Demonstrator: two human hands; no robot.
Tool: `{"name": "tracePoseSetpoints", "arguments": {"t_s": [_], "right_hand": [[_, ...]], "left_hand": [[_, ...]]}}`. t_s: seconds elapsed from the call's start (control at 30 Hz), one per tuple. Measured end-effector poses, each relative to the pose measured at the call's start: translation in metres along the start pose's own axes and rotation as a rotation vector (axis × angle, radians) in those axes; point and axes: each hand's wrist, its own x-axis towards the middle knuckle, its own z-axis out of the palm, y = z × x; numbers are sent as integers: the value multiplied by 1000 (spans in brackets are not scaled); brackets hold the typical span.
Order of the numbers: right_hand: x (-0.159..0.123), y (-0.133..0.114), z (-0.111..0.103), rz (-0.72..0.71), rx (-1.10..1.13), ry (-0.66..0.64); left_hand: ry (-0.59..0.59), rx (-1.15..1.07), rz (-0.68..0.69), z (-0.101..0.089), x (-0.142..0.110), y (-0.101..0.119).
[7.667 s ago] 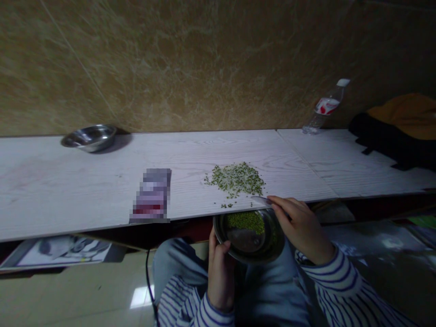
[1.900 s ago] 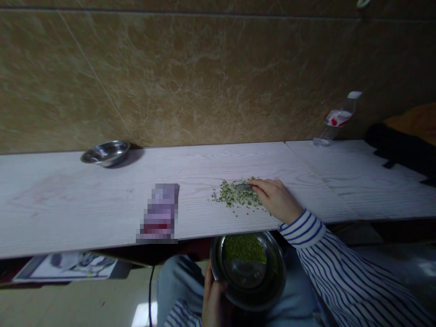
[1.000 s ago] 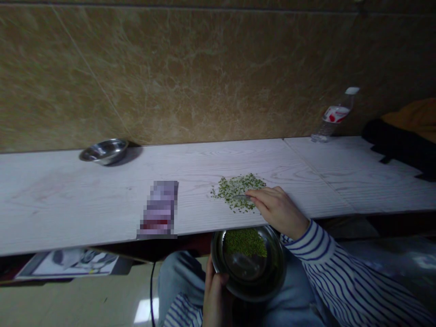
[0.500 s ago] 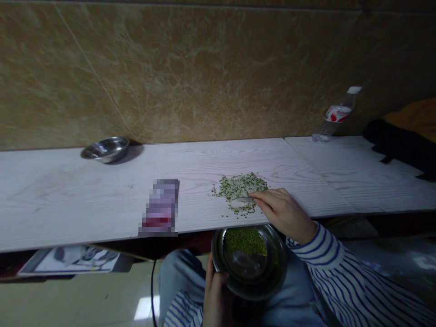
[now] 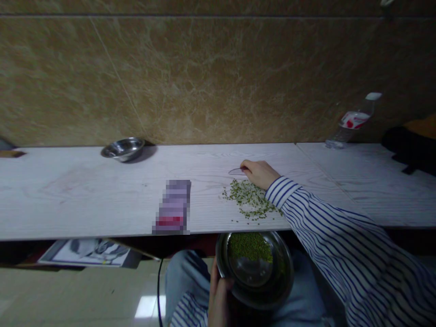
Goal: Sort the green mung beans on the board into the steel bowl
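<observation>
The right hand pinches a thin grey utensil with a curved edge, which points toward nine o'clock; its exact kind is too small to tell. Just below, toward six and seven o'clock from that hand, a loose scatter of small green beans and pale grains lies on the white wood-grained surface. Nearer the person, at six o'clock, the left hand grips a round shiny metal bowl at its eight o'clock rim; more green beans fill its twelve o'clock side. From the scatter, a pixelated purple-and-red oblong item lies at nine o'clock, a small shiny metal bowl at ten, and a clear white-capped plastic bottle at two.
</observation>
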Motion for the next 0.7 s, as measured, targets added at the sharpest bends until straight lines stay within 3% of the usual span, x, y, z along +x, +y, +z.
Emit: {"name": "tracePoseSetpoints", "arguments": {"t_s": [0.33, 0.53, 0.7], "right_hand": [[-2, -24, 2, -255, 36, -126], [-14, -20, -6, -454, 89, -208], [-29, -15, -13, -508, 108, -231]], "left_hand": [[42, 41, 106, -12, 15, 0], [29, 62, 128, -14, 17, -3], [4, 70, 130, -13, 15, -7]]}}
